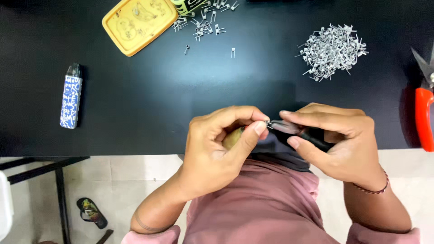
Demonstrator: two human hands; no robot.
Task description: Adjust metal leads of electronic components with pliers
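Both hands meet at the near edge of the black desk (181, 99), a little right of the middle. The left hand (217, 144) has its fingers clenched around a small yellowish object that is mostly hidden in the palm, and the thumb and first finger pinch a tiny metal coil (268, 124) at its tip. The right hand (339, 140) grasps a slim dark tool (307, 134), whose point touches the same coil, so the two hands almost touch there.

From the hands, a heap of small metal coils (332, 52) lies at 1 o'clock, well apart. A smaller scatter of coils (203, 20) lies at 11 o'clock at the far edge, just beside a yellow tray (138, 25). At 9 o'clock, far left on the desk, lies a blue and white patterned stick-shaped device (71, 97). At 3 o'clock, on the right edge, a pair of scissors with red handle (424, 113) is partly out of view.

Below the desk, the person wears pink clothing (257, 203), and a sandal (91, 212) lies on the pale floor at 8 o'clock.
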